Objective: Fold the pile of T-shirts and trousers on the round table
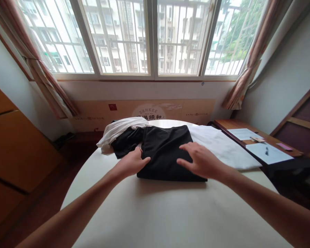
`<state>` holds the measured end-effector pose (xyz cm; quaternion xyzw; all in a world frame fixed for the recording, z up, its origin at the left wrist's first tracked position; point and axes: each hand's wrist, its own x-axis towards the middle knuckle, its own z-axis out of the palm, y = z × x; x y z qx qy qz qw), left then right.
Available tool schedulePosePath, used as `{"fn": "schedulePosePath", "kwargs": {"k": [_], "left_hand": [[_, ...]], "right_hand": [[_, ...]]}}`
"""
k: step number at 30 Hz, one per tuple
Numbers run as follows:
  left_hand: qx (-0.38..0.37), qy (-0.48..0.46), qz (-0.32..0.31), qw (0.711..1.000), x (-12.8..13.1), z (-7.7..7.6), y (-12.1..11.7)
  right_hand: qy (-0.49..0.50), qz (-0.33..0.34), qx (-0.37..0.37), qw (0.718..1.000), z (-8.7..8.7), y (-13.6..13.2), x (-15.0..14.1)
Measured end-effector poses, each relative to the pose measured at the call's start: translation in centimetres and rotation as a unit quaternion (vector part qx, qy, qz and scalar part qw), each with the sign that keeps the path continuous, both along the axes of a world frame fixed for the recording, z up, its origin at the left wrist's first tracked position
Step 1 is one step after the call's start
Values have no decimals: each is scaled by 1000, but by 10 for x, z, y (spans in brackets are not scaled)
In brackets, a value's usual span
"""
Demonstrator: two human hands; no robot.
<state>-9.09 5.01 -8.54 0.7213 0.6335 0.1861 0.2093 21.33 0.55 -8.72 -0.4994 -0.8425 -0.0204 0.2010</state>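
Note:
A folded black garment [165,148] lies flat on the round white table [155,213], its near edge straight and slightly raised. My left hand [134,160] is at its left side, thumb out and fingers apart, with nothing visibly gripped. Over the right part of the cloth, my right hand [196,158] has its fingers spread and holds nothing. Whether either hand touches the fabric I cannot tell. Left of the folded piece sits a loose heap of white cloth [121,127] and dark cloth [126,139]. A white garment [222,144] is spread out on the right.
A wooden desk [222,124] at the right carries papers [268,153], a pen and a pink item [284,147]. Behind the table, a printed cardboard panel [93,113] stands below the barred window [124,38]. An orange-brown cabinet [23,148] is on the left.

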Motion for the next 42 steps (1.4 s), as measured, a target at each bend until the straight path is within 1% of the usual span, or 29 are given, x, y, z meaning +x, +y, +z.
{"fn": "schedulePosePath", "kwargs": {"k": [1, 3, 5, 7, 8, 9, 11, 13, 15, 17, 19, 21, 22, 23, 24, 25, 26, 27, 28, 30, 31, 32, 33, 34, 35, 36, 38, 40, 42], "left_hand": [[2, -43, -9, 999, -5, -8, -12], [7, -130, -11, 991, -12, -17, -25], [-26, -215, 12, 976, -14, -20, -25], [-75, -276, 49, 957, -11, -20, -16], [-83, -285, 69, 953, -9, -19, -10], [-71, -277, 88, 954, -6, -19, -5], [-9, -235, 120, 965, -2, -17, 0], [45, -205, 136, 968, 1, -16, -6], [47, -193, 139, 970, 2, -18, -25], [-2, -186, 128, 974, -2, -23, -55], [-95, -187, 96, 973, -11, -29, -87], [-190, -191, 46, 962, -20, -30, -113], [-209, -190, 25, 959, -24, -28, -120], [-201, -187, 9, 962, -27, -25, -123], [-168, -179, -1, 969, -28, -21, -120], [-117, -168, -11, 979, -27, -16, -113], [-58, -154, -21, 986, -23, -12, -101], [1, -137, -34, 990, -19, -8, -86], [49, -118, -50, 991, -13, -5, -68], [116, -76, -86, 987, 0, -1, -30], [124, -53, -103, 986, 7, -1, -12], [119, -32, -117, 986, 12, -1, 4], [106, -16, -123, 987, 17, -1, 19], [92, -8, -118, 989, 20, -2, 32], [88, -12, -100, 991, 23, -4, 42], [99, -26, -70, 992, 24, -7, 50], [146, -70, 6, 987, 22, -14, 64], [168, -100, 60, 979, 20, -22, 73], [148, -108, 80, 980, 20, -30, 78]], "right_hand": [[-31, 28, -3, 999, -15, -22, -3], [-71, 44, 11, 996, -38, -56, -4], [-83, 39, 40, 995, -53, -73, 0], [-80, 40, 70, 994, -60, -77, 6], [-78, 45, 81, 993, -61, -77, 9], [-75, 52, 88, 992, -60, -77, 12], [-68, 70, 94, 991, -58, -77, 19], [-54, 84, 87, 991, -56, -80, 24], [-40, 95, 62, 993, -57, -91, 27], [-29, 103, 20, 994, -58, -108, 30], [-17, 112, -41, 993, -55, -131, 32], [-1, 117, -118, 986, -45, -153, 35], [10, 119, -161, 980, -39, -162, 38], [22, 121, -205, 971, -31, -167, 40], [38, 120, -244, 961, -24, -168, 44], [56, 115, -274, 953, -17, -164, 47], [74, 103, -290, 949, -12, -155, 51], [92, 81, -288, 950, -8, -141, 54], [109, 50, -269, 956, -7, -124, 57], [130, -42, -191, 972, -9, -82, 61], [137, -98, -151, 974, -12, -61, 63], [140, -155, -133, 969, -17, -42, 65], [136, -197, -132, 962, -22, -25, 67], [129, -227, -141, 955, -27, -11, 68], [121, -243, -156, 950, -33, 0, 69], [112, -248, -169, 947, -38, 8, 71], [105, -249, -179, 946, -47, 17, 72], [115, -262, -167, 943, -54, 22, 73], [130, -288, -133, 939, -59, 24, 74]]}}
